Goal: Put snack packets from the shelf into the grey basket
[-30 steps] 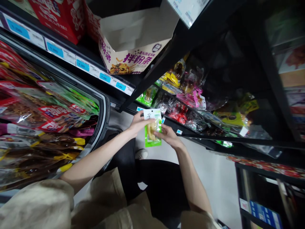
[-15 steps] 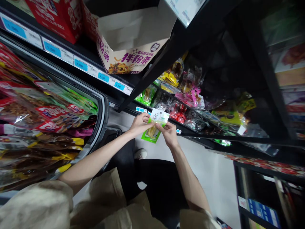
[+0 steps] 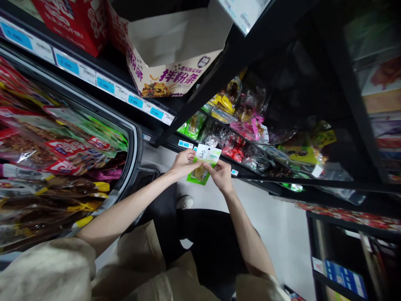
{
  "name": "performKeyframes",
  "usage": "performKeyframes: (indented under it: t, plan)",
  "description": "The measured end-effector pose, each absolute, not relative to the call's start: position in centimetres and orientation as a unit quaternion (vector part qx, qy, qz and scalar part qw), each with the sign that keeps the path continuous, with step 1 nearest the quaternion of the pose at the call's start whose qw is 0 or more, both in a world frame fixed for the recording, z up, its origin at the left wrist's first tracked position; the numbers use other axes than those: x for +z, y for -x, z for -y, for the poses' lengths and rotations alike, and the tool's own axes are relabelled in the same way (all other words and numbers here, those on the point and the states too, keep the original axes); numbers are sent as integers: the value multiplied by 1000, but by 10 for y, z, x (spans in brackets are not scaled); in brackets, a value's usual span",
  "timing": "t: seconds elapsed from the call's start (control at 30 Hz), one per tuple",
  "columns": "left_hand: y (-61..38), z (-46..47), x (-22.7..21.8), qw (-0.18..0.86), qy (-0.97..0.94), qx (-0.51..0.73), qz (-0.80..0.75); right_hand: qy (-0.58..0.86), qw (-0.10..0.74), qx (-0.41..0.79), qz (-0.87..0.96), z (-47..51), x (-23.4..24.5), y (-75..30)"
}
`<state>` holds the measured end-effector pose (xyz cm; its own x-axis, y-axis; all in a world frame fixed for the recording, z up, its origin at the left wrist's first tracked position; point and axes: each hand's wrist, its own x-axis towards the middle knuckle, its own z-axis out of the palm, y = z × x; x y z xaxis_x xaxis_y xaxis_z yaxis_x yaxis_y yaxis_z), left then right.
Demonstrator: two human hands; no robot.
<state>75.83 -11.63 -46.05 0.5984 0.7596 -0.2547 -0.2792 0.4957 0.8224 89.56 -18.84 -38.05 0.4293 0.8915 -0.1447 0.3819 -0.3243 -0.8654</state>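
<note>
Your left hand (image 3: pixel 183 162) pinches the packet (image 3: pixel 203 165) at its upper left edge; the packet's long axis tilts up to the right between both hands; your right hand (image 3: pixel 222 175) grips its right side.

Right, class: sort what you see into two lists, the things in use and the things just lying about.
In use:
left hand
right hand
green packet, held by both hands

Lying about:
purple box on the shelf above
blue price tags
red packets in the bin at left
hanging packets on the rack behind
</note>
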Motion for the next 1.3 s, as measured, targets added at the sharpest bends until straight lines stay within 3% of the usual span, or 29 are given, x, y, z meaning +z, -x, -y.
performKeyframes:
  t: [0.8,1.03,1.3]
  plan:
    - [-756,117,-457,813,-372,310,-325,754,389,324,419,186,-379,-898]
    - [-755,113,-447,879,-218,343,-250,723,400,397,400,182,-367,-891]
    - [-756,114,-446,831,-271,367,-316,733,458,219,453,189,-384,-884]
